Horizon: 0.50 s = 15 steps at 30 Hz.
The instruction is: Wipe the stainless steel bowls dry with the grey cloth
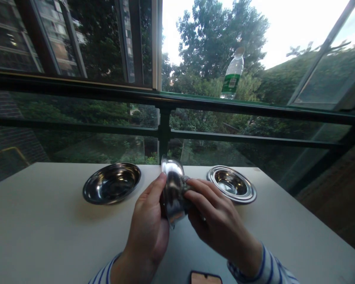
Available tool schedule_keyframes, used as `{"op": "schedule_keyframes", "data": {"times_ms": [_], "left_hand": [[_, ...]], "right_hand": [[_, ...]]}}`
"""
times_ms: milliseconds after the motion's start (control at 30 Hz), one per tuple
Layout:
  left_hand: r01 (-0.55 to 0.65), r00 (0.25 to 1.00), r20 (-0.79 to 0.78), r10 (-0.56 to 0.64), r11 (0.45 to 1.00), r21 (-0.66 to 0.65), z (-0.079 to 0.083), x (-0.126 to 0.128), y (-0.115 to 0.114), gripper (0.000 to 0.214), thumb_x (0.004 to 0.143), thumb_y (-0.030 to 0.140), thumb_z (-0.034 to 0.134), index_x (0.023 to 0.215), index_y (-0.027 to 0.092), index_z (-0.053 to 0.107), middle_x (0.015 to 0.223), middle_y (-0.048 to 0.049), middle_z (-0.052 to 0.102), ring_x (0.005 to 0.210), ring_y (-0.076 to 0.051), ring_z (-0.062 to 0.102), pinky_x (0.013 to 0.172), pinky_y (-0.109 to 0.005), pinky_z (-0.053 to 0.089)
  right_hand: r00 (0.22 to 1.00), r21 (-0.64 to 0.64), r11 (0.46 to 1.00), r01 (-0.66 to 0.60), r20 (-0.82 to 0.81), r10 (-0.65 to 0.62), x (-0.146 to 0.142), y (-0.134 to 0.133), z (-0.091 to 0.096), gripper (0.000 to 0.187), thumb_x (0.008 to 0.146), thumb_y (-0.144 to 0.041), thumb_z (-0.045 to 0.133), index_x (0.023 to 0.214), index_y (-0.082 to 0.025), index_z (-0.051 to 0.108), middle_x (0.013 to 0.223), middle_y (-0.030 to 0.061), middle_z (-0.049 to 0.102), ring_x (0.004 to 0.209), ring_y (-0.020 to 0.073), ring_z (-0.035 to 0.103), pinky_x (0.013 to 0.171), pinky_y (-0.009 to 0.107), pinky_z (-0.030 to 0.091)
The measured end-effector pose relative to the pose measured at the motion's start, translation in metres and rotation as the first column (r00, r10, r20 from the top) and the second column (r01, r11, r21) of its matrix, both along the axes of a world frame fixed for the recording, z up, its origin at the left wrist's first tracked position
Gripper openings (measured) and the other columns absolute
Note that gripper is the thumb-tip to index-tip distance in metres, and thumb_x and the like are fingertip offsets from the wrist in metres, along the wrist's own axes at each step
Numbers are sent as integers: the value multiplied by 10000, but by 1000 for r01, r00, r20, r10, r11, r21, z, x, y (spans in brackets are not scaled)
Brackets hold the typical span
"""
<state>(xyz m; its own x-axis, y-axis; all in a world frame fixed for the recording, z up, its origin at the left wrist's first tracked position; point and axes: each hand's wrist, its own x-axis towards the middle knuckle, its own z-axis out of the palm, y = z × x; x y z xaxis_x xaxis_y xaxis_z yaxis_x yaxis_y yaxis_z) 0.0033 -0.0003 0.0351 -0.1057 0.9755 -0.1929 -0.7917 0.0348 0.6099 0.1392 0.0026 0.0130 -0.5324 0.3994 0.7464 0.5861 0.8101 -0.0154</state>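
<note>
A shiny steel bowl (173,189) is held on its edge above the white table (41,228), its outside turned towards me. My left hand (149,225) grips its left rim with the thumb on top. My right hand (215,221) presses a small grey cloth (185,182) against the bowl's right side, fingers closed on it. Both sleeves are white with blue stripes.
A wide steel bowl (111,183) lies on the table to the left. A stack of rimmed steel bowls (232,184) sits to the right. A phone (206,277) lies at the near edge. A plastic bottle (232,75) stands on the window rail (254,106).
</note>
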Motion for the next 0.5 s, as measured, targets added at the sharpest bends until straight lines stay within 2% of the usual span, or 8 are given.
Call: {"op": "schedule_keyframes", "data": {"times_ms": [133,333,500], "left_hand": [[20,999,25,-20,1000,-15,0,-1,0,121,805,190,574,757,107,648,646,-45,677,561,-110,627,530,-195,507],[54,998,20,-55,998,16,-2,1,-3,132,790,196,593,861,117,671,690,-32,682,598,-118,635,568,-205,516],[64,998,18,-64,998,7,-3,2,-2,124,765,195,616,835,113,678,697,-38,684,617,-128,642,588,-215,519]], "right_hand": [[994,-1,997,-75,83,74,-3,-3,-1,252,783,-136,543,1032,-154,577,1206,101,554,1124,271,457,907,430,475],[1000,-5,1000,0,2,0,-5,-1,0,246,846,-182,532,1088,-142,553,1236,132,534,1140,258,458,912,420,479],[998,11,1000,-19,58,18,-4,-1,-2,202,849,-124,521,1038,-162,583,1212,114,558,1162,253,450,914,411,484]]}}
